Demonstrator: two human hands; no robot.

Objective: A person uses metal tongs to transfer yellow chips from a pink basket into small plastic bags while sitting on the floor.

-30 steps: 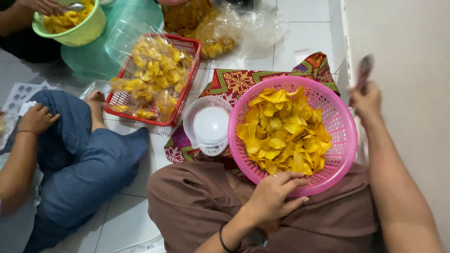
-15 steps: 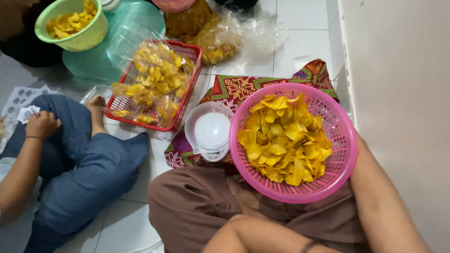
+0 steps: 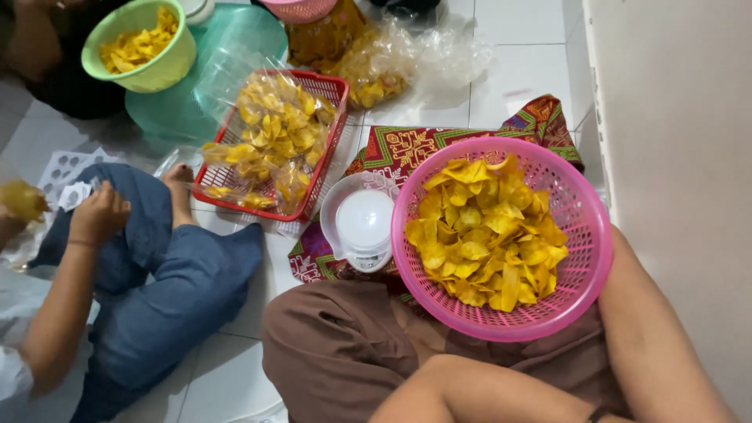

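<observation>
White floor tiles [image 3: 517,70] carry everything. Neither hand of the wearer shows; only bare forearms cross the bottom edge, so their grip cannot be told. Nearest them, a pink basket [image 3: 583,235] of yellow chips [image 3: 486,239] rests on the lap, touching a white scale [image 3: 363,223]. Beyond lies a red tray [image 3: 333,86] of bagged chips.

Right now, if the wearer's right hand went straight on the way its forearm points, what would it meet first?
The hand is hidden behind the pink basket; the right forearm runs up to its rim, so likely the basket's wall first; depth unclear.
</observation>
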